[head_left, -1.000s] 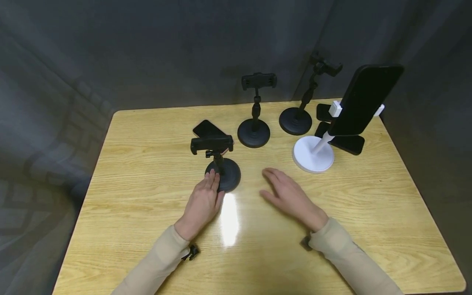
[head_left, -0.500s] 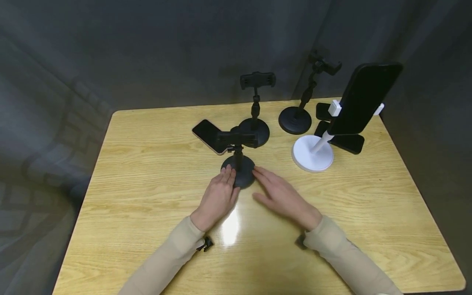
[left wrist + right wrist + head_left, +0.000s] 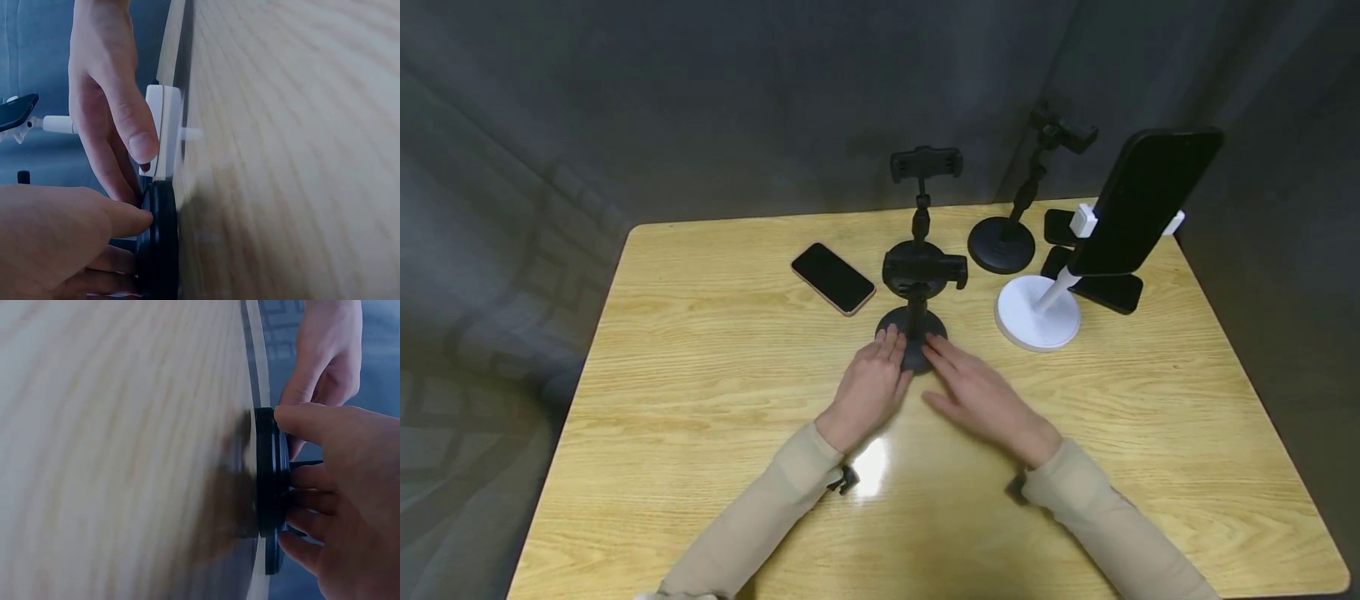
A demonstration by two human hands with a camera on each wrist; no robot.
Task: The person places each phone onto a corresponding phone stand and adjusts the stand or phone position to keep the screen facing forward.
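A black phone stand (image 3: 916, 321) stands upright near the middle of the table, its empty clamp at the top overlapping the stand behind it in the head view. My left hand (image 3: 867, 392) rests straight fingers on the left part of its round base (image 3: 164, 244), thumb by the near edge. From the right, my right hand (image 3: 981, 396) touches the same base with its fingertips; its thumb points towards the near side. In the right wrist view the base (image 3: 272, 475) lies beside the fingers and thumb of my right hand. Neither hand curls round the stand.
Behind are two more black phone stands, one (image 3: 921, 221) in the middle and one (image 3: 1003, 242) to its right. A phone (image 3: 833, 279) lies flat to the left. At the right, a white stand (image 3: 1037, 315) holds a large black phone (image 3: 1142, 204), with dark phones (image 3: 1108, 292) behind.
The near black stand has slid rightwards along the table with my left hand on its base. My right hand, apart from it at first, now touches the base. The flat phone has become uncovered.
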